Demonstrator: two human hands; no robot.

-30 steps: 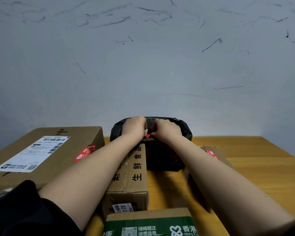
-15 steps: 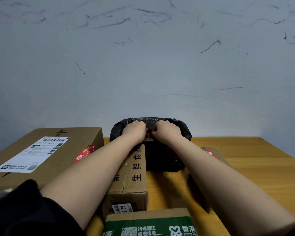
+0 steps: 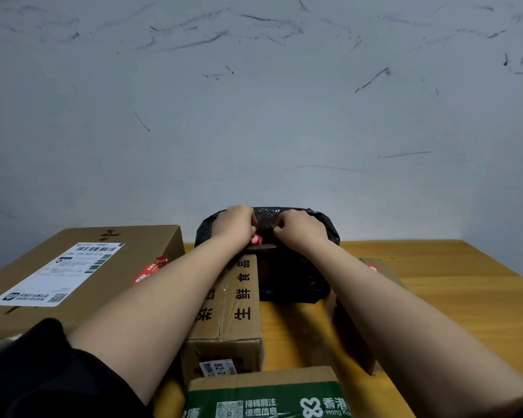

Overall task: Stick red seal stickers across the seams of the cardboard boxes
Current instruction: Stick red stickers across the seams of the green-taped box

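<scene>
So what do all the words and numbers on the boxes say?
"生鮮食品": middle brown box, top, printed in black.
"82-2": small white label on that box's near end; the rest is cut off.
"香港", "Hong Ko", "掃碼關注 優惠信息": green-banded box at the bottom.
White shipping label on the big left box: too small to read.
Red seal stickers: blurred.

Dim, flat, cool light with no glare. Soft shadows lie under the forearms on the table (image 3: 453,285). Wide-angle bending curves the edges; detail is slightly soft.
</scene>
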